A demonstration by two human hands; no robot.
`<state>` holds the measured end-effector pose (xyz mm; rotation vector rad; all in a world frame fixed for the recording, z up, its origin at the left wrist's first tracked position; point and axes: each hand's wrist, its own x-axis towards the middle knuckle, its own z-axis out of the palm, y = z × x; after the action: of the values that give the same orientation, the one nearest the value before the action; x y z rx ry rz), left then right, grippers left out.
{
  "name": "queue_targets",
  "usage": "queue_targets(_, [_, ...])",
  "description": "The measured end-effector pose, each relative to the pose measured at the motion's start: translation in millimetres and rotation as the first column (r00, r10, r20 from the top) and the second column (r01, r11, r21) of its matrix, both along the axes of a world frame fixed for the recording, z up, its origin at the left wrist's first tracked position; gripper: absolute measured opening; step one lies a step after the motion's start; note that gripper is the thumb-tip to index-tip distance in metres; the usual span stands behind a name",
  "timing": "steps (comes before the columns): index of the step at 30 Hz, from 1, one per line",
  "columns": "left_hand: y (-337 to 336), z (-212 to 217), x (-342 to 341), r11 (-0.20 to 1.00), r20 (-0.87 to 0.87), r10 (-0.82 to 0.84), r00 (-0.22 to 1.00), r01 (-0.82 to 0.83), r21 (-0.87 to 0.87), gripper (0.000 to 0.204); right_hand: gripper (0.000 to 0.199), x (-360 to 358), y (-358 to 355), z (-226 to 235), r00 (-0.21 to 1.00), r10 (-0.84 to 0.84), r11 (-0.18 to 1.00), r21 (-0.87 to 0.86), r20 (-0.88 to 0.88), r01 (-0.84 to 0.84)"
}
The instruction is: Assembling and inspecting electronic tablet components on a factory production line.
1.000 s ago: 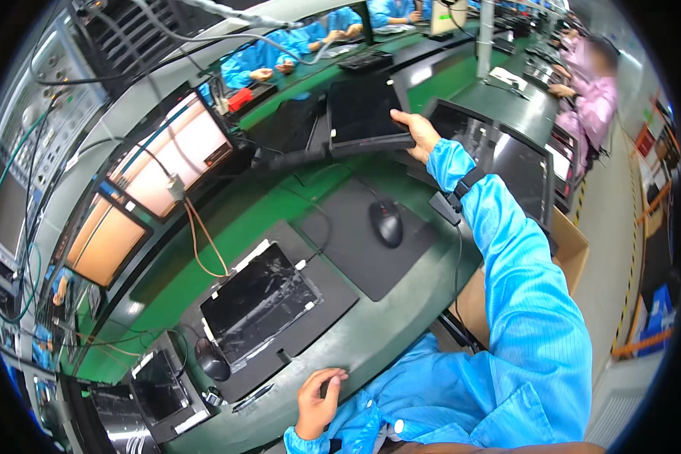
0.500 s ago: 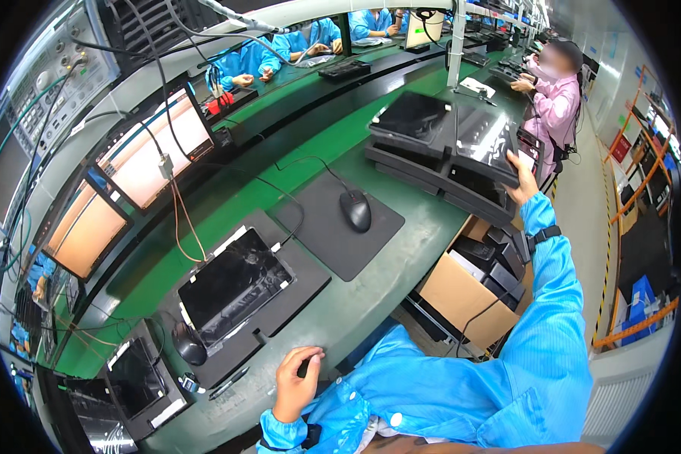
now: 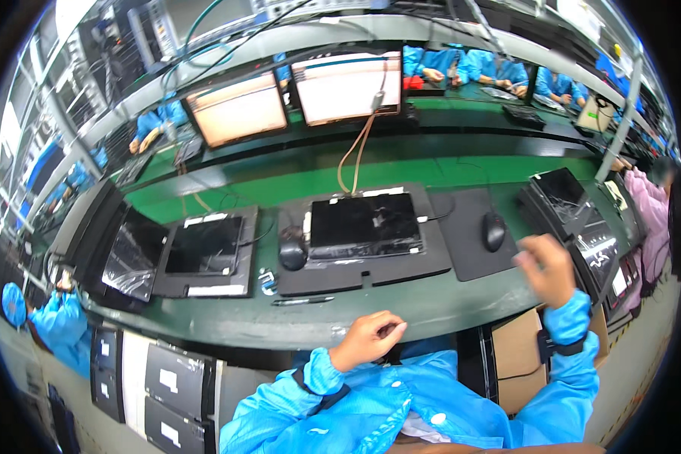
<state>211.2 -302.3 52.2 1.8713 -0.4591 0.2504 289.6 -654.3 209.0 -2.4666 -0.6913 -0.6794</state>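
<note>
Mouse (image 3: 494,231) lies near the raised, loosely curled right hand (image 3: 550,272).

Green bench (image 3: 439,306): front strip open from pen (image 3: 303,301) to right hand (image 3: 550,271). Mouse (image 3: 493,231) obstructs right side of the mousepad (image 3: 460,227); room left of it. Tan cables (image 3: 342,166) (a looped pair) bar the way behind the central panel (image 3: 365,225). Stacked panels (image 3: 571,198) block the bench's right end, near the right hand.

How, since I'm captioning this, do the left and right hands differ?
The left hand is sharp; the right hand is blurred. The left is by the table's near edge; the right is farther forward, near the mouse mat. Both look empty, below blue sleeves.
</note>
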Motion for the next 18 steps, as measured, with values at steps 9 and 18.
queue_targets(9, [0,-11,19,0.822,-0.304,0.233,0.924,-0.354,-0.446,0.019,0.020,-20,199,-128,0.709,0.674,0.733,0.068,-0.207,-0.677])
queue_targets(18, [1,-17,10,0.799,-0.301,0.166,0.939,-0.307,-0.517,0.018,0.020,-21,212,-143,0.758,0.631,0.776,0.125,-0.166,-0.619])
